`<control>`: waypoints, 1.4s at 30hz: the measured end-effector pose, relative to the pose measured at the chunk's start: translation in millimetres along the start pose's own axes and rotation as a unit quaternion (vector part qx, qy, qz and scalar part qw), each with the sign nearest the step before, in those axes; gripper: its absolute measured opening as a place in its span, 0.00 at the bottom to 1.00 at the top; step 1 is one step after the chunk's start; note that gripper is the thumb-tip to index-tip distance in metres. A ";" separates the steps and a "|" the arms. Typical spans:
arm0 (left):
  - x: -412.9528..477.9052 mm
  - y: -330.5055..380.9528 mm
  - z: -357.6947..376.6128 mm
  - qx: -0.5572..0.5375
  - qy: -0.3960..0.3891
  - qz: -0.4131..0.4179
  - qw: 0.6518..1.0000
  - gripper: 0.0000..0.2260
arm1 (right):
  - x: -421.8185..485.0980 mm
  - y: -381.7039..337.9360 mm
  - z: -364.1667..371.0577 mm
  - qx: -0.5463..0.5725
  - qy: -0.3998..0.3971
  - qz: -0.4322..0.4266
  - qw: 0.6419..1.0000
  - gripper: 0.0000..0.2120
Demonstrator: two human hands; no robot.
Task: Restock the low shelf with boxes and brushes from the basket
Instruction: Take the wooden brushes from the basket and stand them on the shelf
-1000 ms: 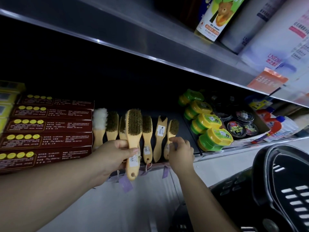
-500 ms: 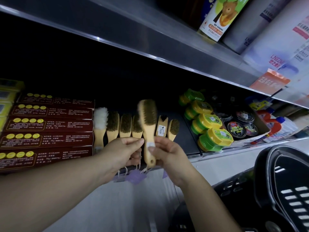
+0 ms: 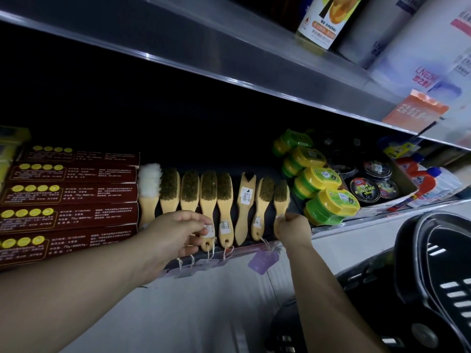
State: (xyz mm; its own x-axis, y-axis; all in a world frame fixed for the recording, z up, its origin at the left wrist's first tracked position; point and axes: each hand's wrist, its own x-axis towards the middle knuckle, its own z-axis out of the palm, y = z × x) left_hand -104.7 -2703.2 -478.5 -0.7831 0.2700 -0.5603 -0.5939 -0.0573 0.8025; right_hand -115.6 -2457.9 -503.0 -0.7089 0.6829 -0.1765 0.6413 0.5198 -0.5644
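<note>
Nearest, at bottom right, sits the black basket point(image 3: 433, 276). Past it, the right hand point(image 3: 293, 230) has its fingers curled tight round the handle of the end brush point(image 3: 280, 194) — last in the row lying on the low shelf point(image 3: 331, 229). The left hand point(image 3: 175, 235) pinches the handle of the fourth brush point(image 3: 208, 192), thumb beside its sticker. Dark red boxes point(image 3: 68, 212) are stacked left of the row — green-and-yellow tubs point(image 3: 328, 200) sit to its right.
</note>
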 end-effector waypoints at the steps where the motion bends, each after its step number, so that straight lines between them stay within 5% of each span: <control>1: 0.8 0.1 -0.6 -0.004 0.003 -0.002 1.000 0.08 | 0.0 0.6 0.5 -0.015 -0.005 -0.014 1.000 0.09; 11: -5.8 6.4 8.2 0.027 -0.028 0.026 0.999 0.10 | -27.8 -15.2 0.4 -0.100 0.007 -0.041 0.994 0.13; 16: -27.2 31.8 28.1 0.098 -0.110 0.123 0.981 0.10 | -59.6 -80.9 -52.6 -0.010 0.014 -0.104 0.994 0.15; 22: -55.7 58.0 57.9 0.164 -0.230 0.266 0.922 0.08 | -104.9 -122.0 -163.0 -0.095 -0.050 -0.174 0.979 0.04; 26: -72.9 60.5 79.9 0.270 -0.286 0.371 0.841 0.07 | -141.0 -72.7 -209.3 -0.090 -0.052 -0.185 0.977 0.02; 29: -85.9 60.5 108.6 0.369 -0.299 0.468 0.746 0.11 | -150.6 -19.4 -227.2 -0.004 0.032 -0.194 0.980 0.06; 32: -100.7 69.4 152.5 0.401 -0.327 0.522 0.678 0.15 | -142.2 42.0 -232.9 0.084 0.057 -0.106 0.989 0.10; 36: -105.0 79.0 219.1 0.537 -0.368 0.481 0.588 0.11 | -111.2 125.5 -214.3 0.061 -0.002 0.012 0.998 0.10; 40: -101.0 70.9 264.3 0.711 -0.383 0.402 0.432 0.08 | -78.4 198.3 -187.3 -0.065 -0.127 0.114 0.983 0.03; 42: -97.1 65.4 278.3 0.738 -0.392 0.360 0.415 0.08 | -73.8 228.0 -170.9 -0.125 -0.183 0.121 0.968 0.07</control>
State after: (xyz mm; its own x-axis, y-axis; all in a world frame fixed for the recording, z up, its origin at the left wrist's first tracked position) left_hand -16.2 -2465.7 -314.5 -0.0152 0.9566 -0.2910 0.9545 0.1005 0.2806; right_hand 133.0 -2302.1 -480.9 -0.5556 0.5962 -0.5795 0.8205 0.5057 -0.2664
